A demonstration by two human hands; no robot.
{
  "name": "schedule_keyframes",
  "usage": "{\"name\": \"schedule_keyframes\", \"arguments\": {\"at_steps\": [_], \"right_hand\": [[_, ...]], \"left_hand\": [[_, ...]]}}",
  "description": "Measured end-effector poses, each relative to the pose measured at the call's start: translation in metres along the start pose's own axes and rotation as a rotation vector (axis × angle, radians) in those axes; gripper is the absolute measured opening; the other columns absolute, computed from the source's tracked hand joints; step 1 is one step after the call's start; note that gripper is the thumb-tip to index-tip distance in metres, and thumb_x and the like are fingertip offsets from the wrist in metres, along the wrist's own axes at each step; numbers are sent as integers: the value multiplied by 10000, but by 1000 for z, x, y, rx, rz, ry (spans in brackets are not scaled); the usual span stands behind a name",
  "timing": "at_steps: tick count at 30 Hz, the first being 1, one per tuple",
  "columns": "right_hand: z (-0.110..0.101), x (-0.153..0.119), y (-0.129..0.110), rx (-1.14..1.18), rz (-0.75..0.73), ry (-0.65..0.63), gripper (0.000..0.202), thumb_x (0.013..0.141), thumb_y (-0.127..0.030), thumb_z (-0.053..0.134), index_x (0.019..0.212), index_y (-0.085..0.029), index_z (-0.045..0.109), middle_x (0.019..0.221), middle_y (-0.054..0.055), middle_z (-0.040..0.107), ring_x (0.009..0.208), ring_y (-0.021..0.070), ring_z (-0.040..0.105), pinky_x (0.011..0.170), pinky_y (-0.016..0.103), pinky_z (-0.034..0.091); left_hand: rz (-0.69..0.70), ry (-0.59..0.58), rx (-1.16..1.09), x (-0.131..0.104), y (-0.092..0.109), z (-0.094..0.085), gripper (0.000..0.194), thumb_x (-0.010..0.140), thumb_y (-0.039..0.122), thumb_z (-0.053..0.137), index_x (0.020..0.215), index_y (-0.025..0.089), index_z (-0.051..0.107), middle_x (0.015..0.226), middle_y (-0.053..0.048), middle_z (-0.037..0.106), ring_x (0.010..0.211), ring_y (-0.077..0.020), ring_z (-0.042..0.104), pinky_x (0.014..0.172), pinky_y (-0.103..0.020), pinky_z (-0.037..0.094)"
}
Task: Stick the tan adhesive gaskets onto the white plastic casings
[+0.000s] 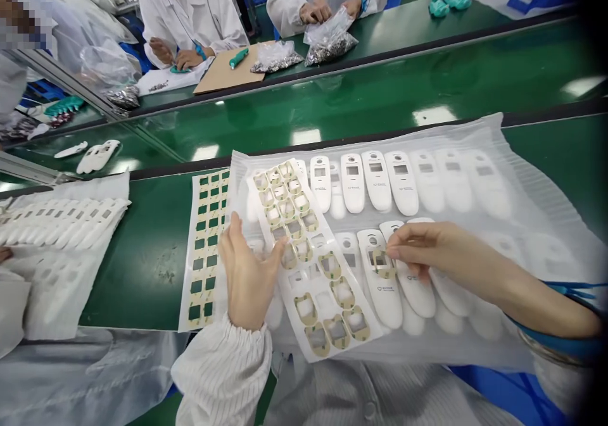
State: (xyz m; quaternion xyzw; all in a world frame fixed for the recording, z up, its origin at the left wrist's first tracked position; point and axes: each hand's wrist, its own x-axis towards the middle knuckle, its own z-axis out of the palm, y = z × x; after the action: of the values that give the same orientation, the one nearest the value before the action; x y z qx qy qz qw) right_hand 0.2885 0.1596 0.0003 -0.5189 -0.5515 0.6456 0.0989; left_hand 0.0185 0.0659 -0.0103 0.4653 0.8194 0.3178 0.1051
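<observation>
Window stickers going onto white plastic casings

Left hand pins the clear sticker sheet flat, fingers spread; right hand pinches one beige window sticker over a white plastic casing.

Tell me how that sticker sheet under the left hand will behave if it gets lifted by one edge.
The sticker sheet looks thin and translucent, so it would probably flop and bend rather than stay flat. It seems very light, resting loosely over the white casings. The left hand presses it down, which suggests it may slide or curl easily on the foam wrap.
</observation>
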Motion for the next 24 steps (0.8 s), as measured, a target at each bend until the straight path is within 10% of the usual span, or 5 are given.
{"name": "schedule_keyframes", "arguments": {"at_steps": [8,24], "right_hand": [[5,3,4,9,21,58,293,722,-472,708,757,-183,675,421,-30,536,425,117,522,485,241,440],[7,6,5,5,27,31,261,726,-432,708,759,-177,664,416,-29,545,421,116,533,480,229,453]], "left_hand": [[533,-192,-22,-68,45,11,267,911,138,533,1173,181,564,1174,-83,603,1194,-230,459,991,-404,461],[542,-305,35,-100,59,41,321,887,131,542,1189,206,619,997,-92,539,978,-254,461,776,-403,503]]}}
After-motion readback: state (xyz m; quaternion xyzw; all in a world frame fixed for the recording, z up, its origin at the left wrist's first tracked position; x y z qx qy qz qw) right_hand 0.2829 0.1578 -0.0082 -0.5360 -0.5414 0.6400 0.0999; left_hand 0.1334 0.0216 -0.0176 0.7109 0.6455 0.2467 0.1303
